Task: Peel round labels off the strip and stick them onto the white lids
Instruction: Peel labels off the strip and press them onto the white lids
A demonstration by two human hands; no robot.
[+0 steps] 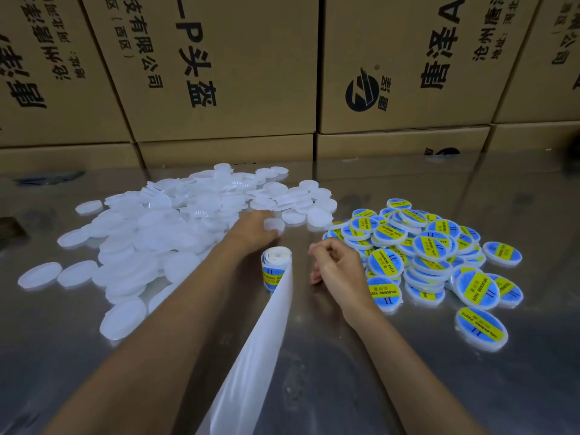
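A wide heap of plain white lids covers the left half of the metal table. My left hand reaches to the heap's right edge and grips one white lid between its fingers. The roll of round labels stands in the middle, just below that hand, and its bare white backing strip trails toward me. My right hand rests just right of the roll with its fingers curled; I cannot see anything in it. Labelled lids, blue and yellow, lie piled at the right.
Stacked cardboard boxes with black print wall off the back of the shiny metal table. One labelled lid lies apart at the near right. A dark object sits at the far left edge.
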